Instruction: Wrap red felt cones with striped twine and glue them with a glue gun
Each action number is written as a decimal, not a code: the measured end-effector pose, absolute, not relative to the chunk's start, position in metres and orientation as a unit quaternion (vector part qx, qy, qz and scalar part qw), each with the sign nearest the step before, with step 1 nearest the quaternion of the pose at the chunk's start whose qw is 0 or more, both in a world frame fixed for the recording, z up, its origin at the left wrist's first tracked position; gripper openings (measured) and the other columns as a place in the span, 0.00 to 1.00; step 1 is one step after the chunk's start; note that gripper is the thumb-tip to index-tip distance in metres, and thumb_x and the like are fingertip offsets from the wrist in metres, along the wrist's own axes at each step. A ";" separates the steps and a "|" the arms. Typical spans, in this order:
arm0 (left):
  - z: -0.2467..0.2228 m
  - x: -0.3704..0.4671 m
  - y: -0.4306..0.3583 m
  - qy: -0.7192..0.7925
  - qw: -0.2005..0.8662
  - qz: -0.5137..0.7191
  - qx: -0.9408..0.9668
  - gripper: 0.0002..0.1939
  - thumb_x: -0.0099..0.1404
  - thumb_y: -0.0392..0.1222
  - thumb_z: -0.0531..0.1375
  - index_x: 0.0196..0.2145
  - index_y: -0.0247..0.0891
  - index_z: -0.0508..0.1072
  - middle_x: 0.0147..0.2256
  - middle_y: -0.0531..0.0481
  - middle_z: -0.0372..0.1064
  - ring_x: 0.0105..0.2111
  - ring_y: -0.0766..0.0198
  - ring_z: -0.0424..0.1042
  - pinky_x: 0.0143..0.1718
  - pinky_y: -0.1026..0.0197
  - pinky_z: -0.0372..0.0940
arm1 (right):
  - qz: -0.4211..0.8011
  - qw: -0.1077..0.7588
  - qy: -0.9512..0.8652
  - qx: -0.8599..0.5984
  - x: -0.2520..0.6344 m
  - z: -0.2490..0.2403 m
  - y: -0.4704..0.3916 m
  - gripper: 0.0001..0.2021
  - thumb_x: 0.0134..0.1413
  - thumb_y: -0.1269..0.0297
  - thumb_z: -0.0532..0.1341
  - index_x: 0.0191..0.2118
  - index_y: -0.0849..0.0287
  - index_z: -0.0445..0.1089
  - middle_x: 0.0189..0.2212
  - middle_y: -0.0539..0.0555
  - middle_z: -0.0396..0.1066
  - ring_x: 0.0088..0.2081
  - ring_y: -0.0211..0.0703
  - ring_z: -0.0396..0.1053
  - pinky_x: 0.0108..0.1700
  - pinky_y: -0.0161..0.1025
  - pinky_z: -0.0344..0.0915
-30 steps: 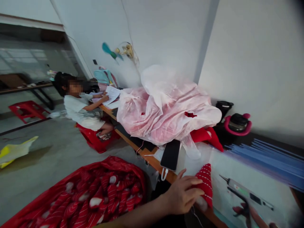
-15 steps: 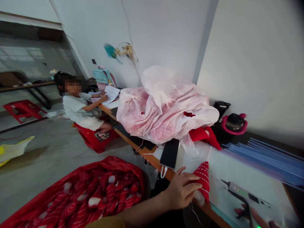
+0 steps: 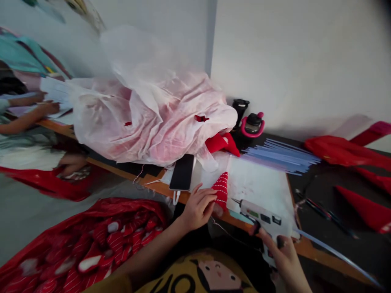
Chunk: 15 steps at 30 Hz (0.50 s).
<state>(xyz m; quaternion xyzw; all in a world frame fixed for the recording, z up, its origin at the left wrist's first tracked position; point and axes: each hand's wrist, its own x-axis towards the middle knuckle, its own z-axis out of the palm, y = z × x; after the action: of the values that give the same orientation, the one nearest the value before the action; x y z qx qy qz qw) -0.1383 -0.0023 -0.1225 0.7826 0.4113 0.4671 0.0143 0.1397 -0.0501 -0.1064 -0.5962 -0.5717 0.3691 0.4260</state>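
Observation:
My left hand (image 3: pixel 197 207) lies at the table's front edge, fingers curled against the left side of a small red cone-shaped fabric piece with white stitched lines (image 3: pixel 221 190). A pale fluffy bit shows at the cone's lower end, partly behind the fingers. My right hand (image 3: pixel 282 252) grips a white glue gun (image 3: pixel 259 213), one finger near its black trigger. The gun's nozzle points left at the cone, a short gap away. From its rear a long translucent glue stick (image 3: pixel 339 254) sticks out to the right.
A phone (image 3: pixel 182 173) with a white cable lies left of the cone. Behind are a large pinkish plastic bag (image 3: pixel 152 122), two dark containers and a pile of glue sticks (image 3: pixel 281 156). Below left, a red sack (image 3: pixel 61 230) holds many striped pieces. Another person's arms (image 3: pixel 33 114) rest over papers.
The view has swung right and down, bringing red fabric at the right into sight. My right hand now shows more fully with the glue gun. My left hand stays at the cone.

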 end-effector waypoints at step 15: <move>-0.112 -0.124 0.010 0.381 0.001 0.424 0.821 0.12 0.71 0.33 0.57 0.50 0.39 0.74 0.45 0.47 0.79 0.48 0.59 0.75 0.65 0.44 0.55 | 0.332 0.397 -0.672 -0.530 0.133 -0.110 -0.072 0.12 0.59 0.56 0.65 0.39 0.59 0.79 0.34 0.59 0.82 0.37 0.53 0.81 0.43 0.41 0.77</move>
<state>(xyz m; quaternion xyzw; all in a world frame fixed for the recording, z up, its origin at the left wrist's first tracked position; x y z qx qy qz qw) -0.1237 0.0101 -0.1115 0.8214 0.3813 0.4241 0.0012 0.1331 -0.0719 -0.1099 -0.5301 -0.6718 0.3321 0.3967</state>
